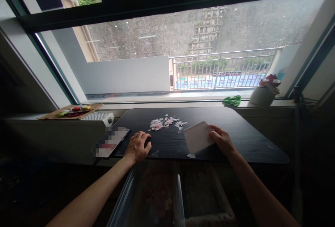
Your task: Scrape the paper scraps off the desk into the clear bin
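My right hand (222,139) grips the right edge of a flat white plastic scraper card (197,138), which is held tilted over the black table (167,146). A small white paper scrap (191,156) lies at the table's front edge, just under the card. My left hand (138,146) rests on the table's left front part, fingers loosely bent and thumb apart, with nothing in it. Beyond the two hands lies a loose pile of small pink and white paper pieces (163,123), with a few strays to its right.
A clear plastic bin (180,199) with scraps inside stands below the table's front edge. A phone or tablet (112,143), partly blurred, lies at the table's left edge. On the sill are a green cloth (232,100), a whitish pot (263,95) and brown paper (49,115) holding colourful items.
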`<action>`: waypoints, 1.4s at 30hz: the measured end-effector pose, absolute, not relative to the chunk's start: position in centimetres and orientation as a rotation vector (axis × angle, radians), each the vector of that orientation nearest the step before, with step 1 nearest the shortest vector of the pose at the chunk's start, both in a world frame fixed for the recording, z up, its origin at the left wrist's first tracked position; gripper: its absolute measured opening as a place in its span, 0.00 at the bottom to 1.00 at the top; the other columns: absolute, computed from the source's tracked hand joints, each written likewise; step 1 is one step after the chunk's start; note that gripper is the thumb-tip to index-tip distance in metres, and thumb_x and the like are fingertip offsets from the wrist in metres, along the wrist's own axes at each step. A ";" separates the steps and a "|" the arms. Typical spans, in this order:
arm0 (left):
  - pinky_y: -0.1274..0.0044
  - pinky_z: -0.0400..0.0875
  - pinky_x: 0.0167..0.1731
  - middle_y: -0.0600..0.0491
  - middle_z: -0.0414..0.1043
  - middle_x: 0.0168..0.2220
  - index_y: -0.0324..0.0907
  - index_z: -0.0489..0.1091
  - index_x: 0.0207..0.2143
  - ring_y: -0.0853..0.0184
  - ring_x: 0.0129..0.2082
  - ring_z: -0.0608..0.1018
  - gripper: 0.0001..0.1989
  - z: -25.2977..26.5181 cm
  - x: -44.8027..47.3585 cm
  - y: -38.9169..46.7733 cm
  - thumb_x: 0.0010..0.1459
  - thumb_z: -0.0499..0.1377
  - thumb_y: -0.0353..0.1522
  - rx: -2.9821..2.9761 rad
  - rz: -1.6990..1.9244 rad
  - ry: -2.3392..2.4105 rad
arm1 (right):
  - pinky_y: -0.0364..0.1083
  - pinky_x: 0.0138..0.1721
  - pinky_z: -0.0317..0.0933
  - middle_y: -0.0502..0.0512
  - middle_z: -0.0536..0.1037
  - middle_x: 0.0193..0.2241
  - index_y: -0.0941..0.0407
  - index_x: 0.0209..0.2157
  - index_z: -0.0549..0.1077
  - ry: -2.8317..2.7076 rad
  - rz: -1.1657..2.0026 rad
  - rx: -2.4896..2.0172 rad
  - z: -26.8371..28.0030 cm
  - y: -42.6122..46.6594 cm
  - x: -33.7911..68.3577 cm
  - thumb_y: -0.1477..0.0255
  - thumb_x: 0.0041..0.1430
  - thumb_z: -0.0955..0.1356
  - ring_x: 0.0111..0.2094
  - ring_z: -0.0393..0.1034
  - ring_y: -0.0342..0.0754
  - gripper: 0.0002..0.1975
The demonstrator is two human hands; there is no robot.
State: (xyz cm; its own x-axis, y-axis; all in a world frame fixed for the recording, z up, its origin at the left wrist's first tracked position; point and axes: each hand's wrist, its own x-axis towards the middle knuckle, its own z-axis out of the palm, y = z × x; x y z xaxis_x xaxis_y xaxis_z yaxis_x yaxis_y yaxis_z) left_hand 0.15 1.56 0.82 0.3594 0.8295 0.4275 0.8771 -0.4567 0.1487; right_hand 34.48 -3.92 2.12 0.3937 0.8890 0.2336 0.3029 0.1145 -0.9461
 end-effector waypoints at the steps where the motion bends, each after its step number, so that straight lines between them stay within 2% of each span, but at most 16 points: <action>1: 0.67 0.65 0.47 0.50 0.68 0.40 0.45 0.68 0.40 0.60 0.44 0.69 0.12 0.8 0.2 1.5 0.55 0.51 0.35 -2.501 -0.686 -1.579 | 0.45 0.28 0.63 0.53 0.79 0.28 0.58 0.37 0.78 -1.141 0.611 -1.436 2.2 -4.0 34.5 0.66 0.40 0.63 0.31 0.71 0.51 0.22; 10: 0.66 0.65 0.47 0.49 0.68 0.41 0.44 0.69 0.41 0.59 0.45 0.69 0.13 1.0 0.2 1.4 0.55 0.51 0.35 -2.512 -0.669 -1.601 | 0.45 0.29 0.64 0.51 0.79 0.27 0.57 0.40 0.77 -1.175 0.650 -1.365 1.8 -3.8 34.6 0.67 0.42 0.65 0.29 0.71 0.49 0.21; 16: 0.67 0.65 0.47 0.49 0.68 0.40 0.44 0.69 0.41 0.60 0.44 0.70 0.12 1.0 0.2 1.5 0.55 0.51 0.35 -2.511 -0.684 -1.587 | 0.44 0.27 0.62 0.51 0.78 0.26 0.58 0.35 0.77 -1.198 0.683 -1.356 2.1 -4.0 34.4 0.66 0.39 0.65 0.29 0.70 0.49 0.19; 23: 0.66 0.65 0.47 0.49 0.68 0.40 0.44 0.69 0.41 0.59 0.44 0.70 0.13 0.9 0.2 1.6 0.55 0.51 0.35 -2.511 -0.686 -1.596 | 0.45 0.29 0.63 0.52 0.79 0.28 0.58 0.39 0.77 -1.184 0.646 -1.358 1.8 -3.9 34.7 0.67 0.42 0.65 0.30 0.70 0.50 0.20; 35: 0.64 0.65 0.48 0.48 0.69 0.41 0.43 0.70 0.41 0.57 0.45 0.70 0.14 0.9 0.2 1.6 0.54 0.51 0.35 -2.520 -0.690 -1.609 | 0.44 0.28 0.63 0.53 0.79 0.27 0.58 0.34 0.77 -1.174 0.657 -1.331 2.1 -4.2 34.4 0.66 0.40 0.65 0.30 0.70 0.50 0.18; 42: 0.64 0.65 0.47 0.49 0.69 0.40 0.43 0.70 0.41 0.58 0.44 0.70 0.13 1.0 0.3 1.5 0.54 0.51 0.35 -2.512 -0.712 -1.603 | 0.47 0.32 0.66 0.57 0.78 0.30 0.60 0.45 0.72 -0.890 0.371 -1.467 1.0 -3.2 35.5 0.66 0.47 0.63 0.31 0.73 0.51 0.23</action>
